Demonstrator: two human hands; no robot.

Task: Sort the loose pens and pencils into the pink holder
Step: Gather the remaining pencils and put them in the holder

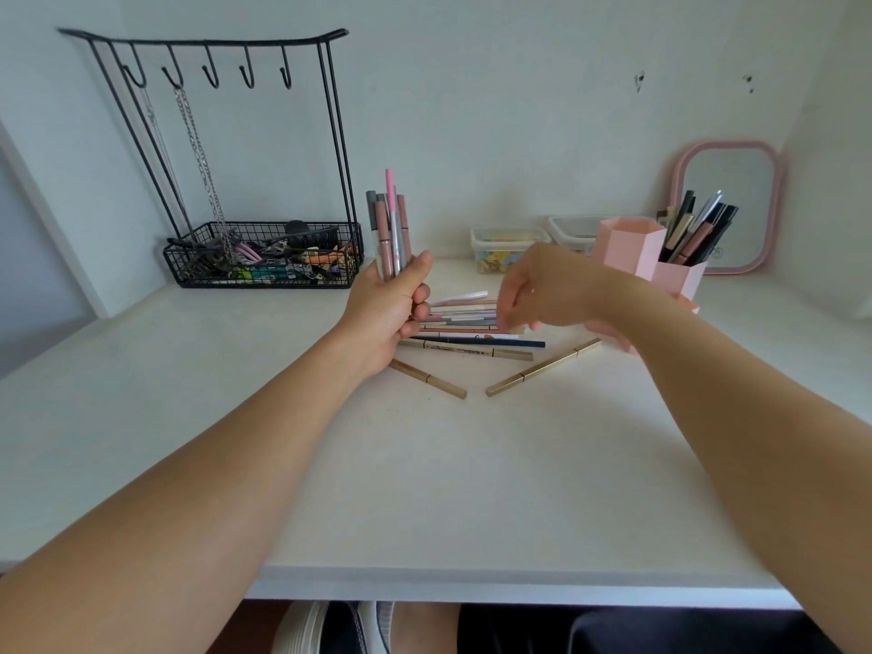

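My left hand [394,306] grips an upright bundle of several pens [390,228], pink and grey, above the white desk. Just to its right lies a pile of loose pens and pencils [467,323]. Two gold pencils [542,369] lie apart in front of the pile. My right hand [533,295] hovers over the right end of the pile with fingers hanging down, blurred; whether it pinches a pen is unclear. The pink hexagonal holder [632,250] stands at the right rear, with several dark pens in its rear compartment [698,226].
A black wire rack with hooks, chains and a basket of clips [264,257] stands at the back left. Two clear plastic boxes [509,247] sit behind the pile. A pink-framed mirror [729,205] leans on the wall. The desk's front edge [472,587] is near me.
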